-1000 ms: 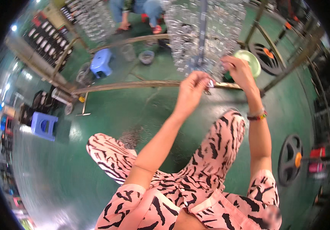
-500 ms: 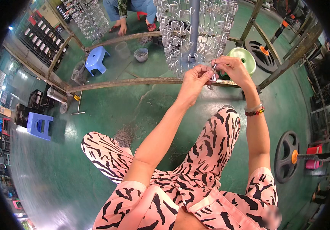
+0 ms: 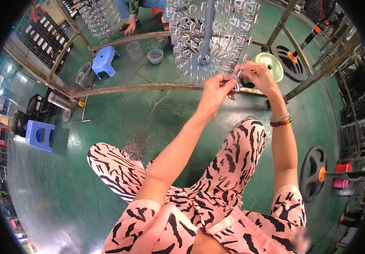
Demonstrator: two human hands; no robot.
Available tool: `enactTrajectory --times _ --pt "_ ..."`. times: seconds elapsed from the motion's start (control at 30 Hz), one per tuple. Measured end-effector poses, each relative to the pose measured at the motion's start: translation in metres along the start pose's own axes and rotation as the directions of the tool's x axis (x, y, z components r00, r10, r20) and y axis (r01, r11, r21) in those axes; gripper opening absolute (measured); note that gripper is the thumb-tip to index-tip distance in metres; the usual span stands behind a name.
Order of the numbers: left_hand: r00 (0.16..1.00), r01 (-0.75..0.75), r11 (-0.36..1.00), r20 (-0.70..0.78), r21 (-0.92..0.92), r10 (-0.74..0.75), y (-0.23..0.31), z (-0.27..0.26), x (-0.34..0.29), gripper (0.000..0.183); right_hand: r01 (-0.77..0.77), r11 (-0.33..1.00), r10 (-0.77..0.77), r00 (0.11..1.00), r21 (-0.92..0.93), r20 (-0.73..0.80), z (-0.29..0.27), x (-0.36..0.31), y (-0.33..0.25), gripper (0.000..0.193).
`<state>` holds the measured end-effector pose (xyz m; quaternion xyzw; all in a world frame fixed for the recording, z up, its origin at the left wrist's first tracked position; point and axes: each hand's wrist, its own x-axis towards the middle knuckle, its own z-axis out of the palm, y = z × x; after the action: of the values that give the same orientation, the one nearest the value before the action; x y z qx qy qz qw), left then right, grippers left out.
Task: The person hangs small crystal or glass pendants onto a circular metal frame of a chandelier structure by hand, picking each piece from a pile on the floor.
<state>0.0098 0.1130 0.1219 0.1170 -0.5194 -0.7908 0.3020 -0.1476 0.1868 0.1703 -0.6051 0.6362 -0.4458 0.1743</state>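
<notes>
In front of me stands a rack (image 3: 209,31), a grey pole hung all round with rows of small silvery bent metal pieces. At its lower right edge my hands meet. My left hand (image 3: 217,94) pinches a small silvery metal loop (image 3: 236,86) between thumb and fingers. Just above it, my right hand (image 3: 256,77) is closed, its fingertips on a thin metal bit (image 3: 239,73) whose exact shape is hard to make out. The fingertips of both hands nearly touch. A beaded bracelet circles my right wrist.
A rusty metal frame (image 3: 136,87) surrounds the rack. Beyond it are a blue stool (image 3: 105,60), a tub of small parts (image 3: 155,56), a green round stool (image 3: 271,63) and a crouching person (image 3: 130,25). Metal bits (image 3: 135,147) lie heaped by my left knee; a black wheel (image 3: 313,173) stands right.
The rack has shifted slightly left, its hanging pieces turned a little. Both hands stay at almost the same spot, still pinching the small metal parts.
</notes>
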Motion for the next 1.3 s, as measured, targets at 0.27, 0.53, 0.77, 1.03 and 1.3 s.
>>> enactTrajectory --times 0.27,0.53,0.77,1.03,1.3 --pt "0.999 -0.03 0.987 0.037 0.155 0.024 -0.003 -0.004 -0.002 0.011 0.048 0.999 -0.047 0.998 -0.021 0.043 -0.004 0.0 0.002 0.023" --pt "0.998 -0.061 0.97 0.028 0.235 0.056 -0.012 0.005 0.0 0.011 0.08 0.983 -0.075 0.997 -0.163 0.032 -0.007 -0.01 -0.003 0.024" --pt "0.987 -0.156 0.915 0.089 0.371 0.132 -0.011 0.014 0.006 0.011 -0.181 0.974 0.216 0.918 0.134 -0.333 -0.005 -0.069 0.004 0.037" --pt "0.975 -0.214 0.858 0.051 0.468 0.216 -0.003 0.0 0.012 0.011 -0.329 0.912 0.395 0.866 0.247 -0.306 0.057 -0.07 0.011 0.025" --pt "0.778 -0.454 0.547 0.014 0.703 0.628 -0.018 0.005 -0.003 0.022 -0.112 0.989 0.144 0.872 0.096 -0.468 0.079 -0.061 0.043 0.024"
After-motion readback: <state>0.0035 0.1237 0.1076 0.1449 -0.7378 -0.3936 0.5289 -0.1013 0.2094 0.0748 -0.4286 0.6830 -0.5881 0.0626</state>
